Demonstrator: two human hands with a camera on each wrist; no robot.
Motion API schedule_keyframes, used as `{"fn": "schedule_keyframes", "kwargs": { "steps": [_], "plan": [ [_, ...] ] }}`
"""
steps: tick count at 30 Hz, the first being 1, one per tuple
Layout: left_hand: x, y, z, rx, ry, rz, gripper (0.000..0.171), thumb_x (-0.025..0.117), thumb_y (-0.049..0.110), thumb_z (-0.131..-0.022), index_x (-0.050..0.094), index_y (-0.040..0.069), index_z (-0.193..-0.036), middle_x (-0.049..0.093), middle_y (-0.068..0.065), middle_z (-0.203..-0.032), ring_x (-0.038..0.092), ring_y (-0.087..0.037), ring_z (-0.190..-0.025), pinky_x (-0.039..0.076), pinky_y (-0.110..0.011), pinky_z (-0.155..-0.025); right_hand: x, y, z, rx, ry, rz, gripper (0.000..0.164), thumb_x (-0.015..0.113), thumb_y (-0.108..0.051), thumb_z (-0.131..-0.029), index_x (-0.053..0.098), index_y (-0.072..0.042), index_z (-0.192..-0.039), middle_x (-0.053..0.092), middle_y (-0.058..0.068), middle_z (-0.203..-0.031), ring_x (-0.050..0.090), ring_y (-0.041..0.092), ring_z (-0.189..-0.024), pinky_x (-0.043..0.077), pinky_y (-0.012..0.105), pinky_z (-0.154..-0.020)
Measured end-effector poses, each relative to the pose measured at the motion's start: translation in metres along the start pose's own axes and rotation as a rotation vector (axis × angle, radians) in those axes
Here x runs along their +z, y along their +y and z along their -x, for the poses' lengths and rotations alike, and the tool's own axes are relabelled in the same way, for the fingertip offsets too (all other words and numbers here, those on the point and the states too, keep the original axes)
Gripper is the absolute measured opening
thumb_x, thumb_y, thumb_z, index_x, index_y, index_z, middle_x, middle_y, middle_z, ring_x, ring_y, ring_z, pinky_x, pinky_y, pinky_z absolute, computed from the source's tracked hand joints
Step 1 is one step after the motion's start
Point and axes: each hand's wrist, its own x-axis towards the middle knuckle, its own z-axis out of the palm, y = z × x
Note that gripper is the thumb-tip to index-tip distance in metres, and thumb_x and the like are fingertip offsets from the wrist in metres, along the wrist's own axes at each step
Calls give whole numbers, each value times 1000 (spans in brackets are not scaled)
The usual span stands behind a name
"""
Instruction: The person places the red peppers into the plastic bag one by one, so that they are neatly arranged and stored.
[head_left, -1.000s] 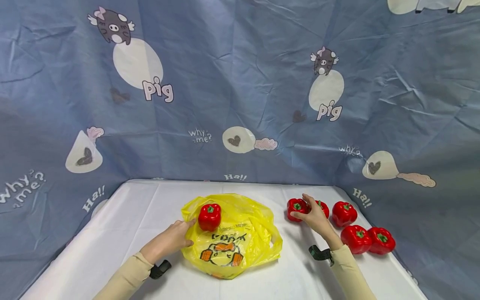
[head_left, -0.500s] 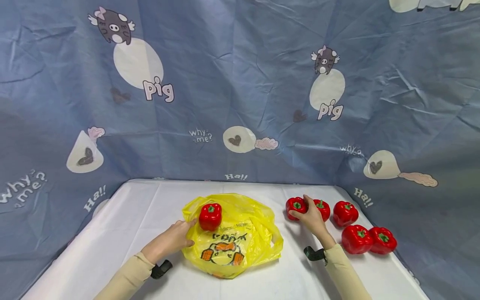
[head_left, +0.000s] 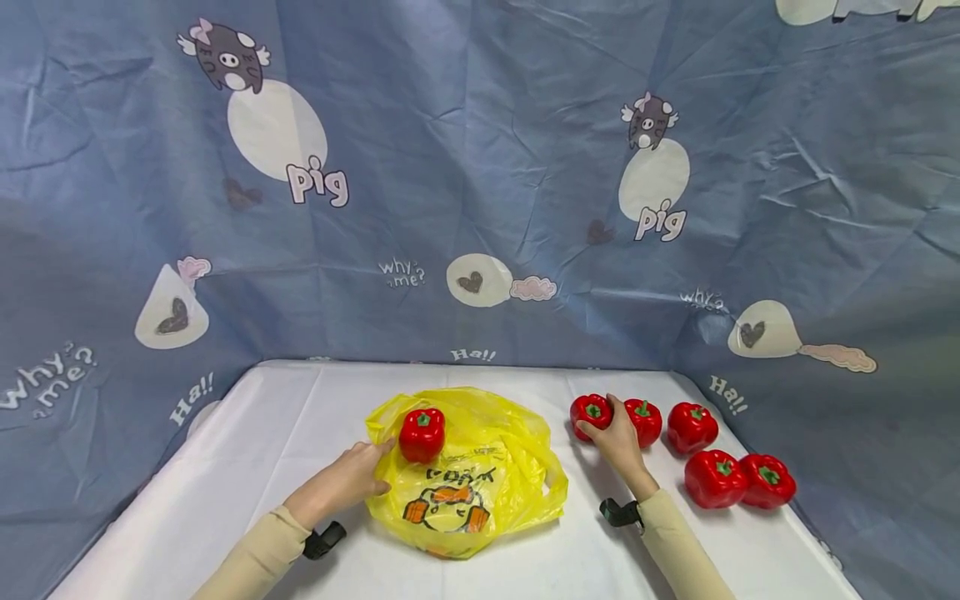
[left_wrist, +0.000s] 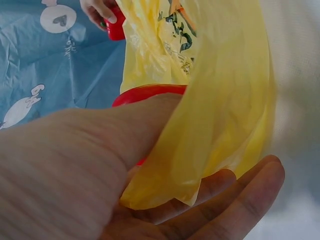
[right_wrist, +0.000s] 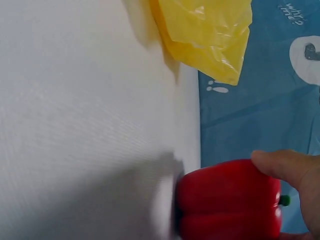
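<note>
My right hand (head_left: pixel 621 437) grips a red bell pepper (head_left: pixel 591 415) with a green stem, at the back right of the table. In the right wrist view the thumb lies on the upper edge of this bell pepper (right_wrist: pixel 227 197), close against the white cloth. At the left side of a yellow plastic bag (head_left: pixel 517 467), my left hand (head_left: pixel 341 483) holds the bag's edge. The left wrist view has the bag's film (left_wrist: pixel 215 115) between that hand's thumb side and its other fingers. Another red bell pepper (head_left: pixel 422 435) sits upright at the bag, just right of the left fingertips.
Right of the gripped pepper stand several more red bell peppers, one beside the hand (head_left: pixel 645 423), one farther right (head_left: pixel 692 428) and two nearer the front (head_left: pixel 716 479). White cloth (head_left: pixel 300 417) covers the table; a blue printed curtain (head_left: pixel 480 183) hangs behind and at both sides.
The right hand has shifted slightly left and its thumb and fingers have closed in around the bell pepper, which moved a little left with it. The left hand stays at the bag.
</note>
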Motion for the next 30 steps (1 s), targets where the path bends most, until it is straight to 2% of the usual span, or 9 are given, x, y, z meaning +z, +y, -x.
{"fn": "schedule_keyframes", "kwargs": {
  "steps": [3,8,15,22,30],
  "plan": [
    [0,0,0,4,3,6,70,78,3,-75,46,-13,-135,54,-32,-131,58,-37,-114,50,-37,-73,3,2,0,8,1,12,85,76,-31,-82,31,5,-145,41,30,-143,44,46,-128,37,58,-104],
    [0,0,0,8,2,-3,69,78,3,-75,47,-13,-135,54,-32,-131,55,-43,-117,51,-39,-77,7,8,0,9,0,-1,87,77,-31,-81,30,7,-144,42,32,-142,44,46,-128,37,58,-104],
    [2,0,0,11,5,-6,68,78,4,-76,48,-13,-134,54,-32,-131,54,-44,-118,51,-46,-87,11,12,2,10,20,-35,88,77,-31,-80,29,4,-146,43,29,-143,45,43,-129,38,55,-105],
    [2,1,0,-2,7,-22,68,78,4,-75,49,-12,-134,57,-32,-127,55,-41,-115,51,-43,-81,11,13,2,27,23,-55,88,77,-30,-80,29,4,-145,43,28,-143,43,43,-130,37,55,-105],
    [1,-1,0,14,16,-23,68,79,4,-75,49,-13,-134,57,-31,-127,56,-43,-115,51,-48,-88,8,10,1,46,-10,-23,90,78,-32,-79,29,4,-145,42,30,-143,44,46,-128,39,58,-102]
  ]
}}
